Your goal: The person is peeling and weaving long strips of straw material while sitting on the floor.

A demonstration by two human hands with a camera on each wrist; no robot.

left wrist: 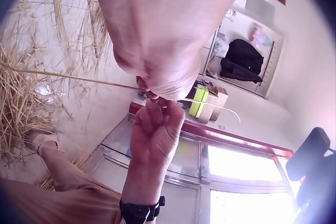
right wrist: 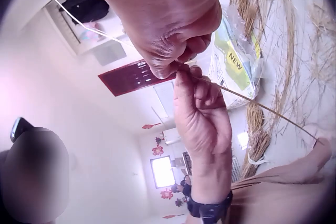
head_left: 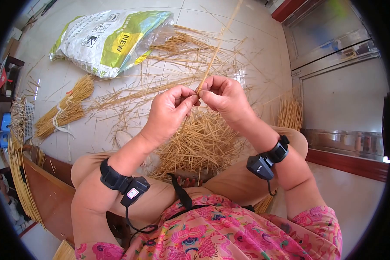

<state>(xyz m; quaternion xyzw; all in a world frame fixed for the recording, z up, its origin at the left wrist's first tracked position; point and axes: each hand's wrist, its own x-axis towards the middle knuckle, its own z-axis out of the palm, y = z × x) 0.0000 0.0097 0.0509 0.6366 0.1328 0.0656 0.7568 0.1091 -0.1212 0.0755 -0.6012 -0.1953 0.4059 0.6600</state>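
Note:
I sit with both hands raised in front of my knees, pinching one long thin straw stalk (head_left: 216, 47) between them. My left hand (head_left: 190, 102) grips the stalk's lower end with thumb and curled fingers. My right hand (head_left: 206, 94) pinches it right beside the left, fingertips almost touching. The stalk rises up and away from the hands. In the left wrist view the left hand (left wrist: 157, 50) fills the top, the right hand (left wrist: 157, 129) is below it, and the stalk (left wrist: 68, 77) runs left. The right wrist view shows the right hand (right wrist: 168, 24) above the left hand (right wrist: 202, 113) and the stalk (right wrist: 262, 107).
A pile of short straw pieces (head_left: 199, 143) lies on the floor between my knees. Loose stalks spread across the tiles toward a green and white plastic bag (head_left: 110, 39). A tied straw bundle (head_left: 65, 110) lies at the left. A metal-framed door (head_left: 338, 78) stands at the right.

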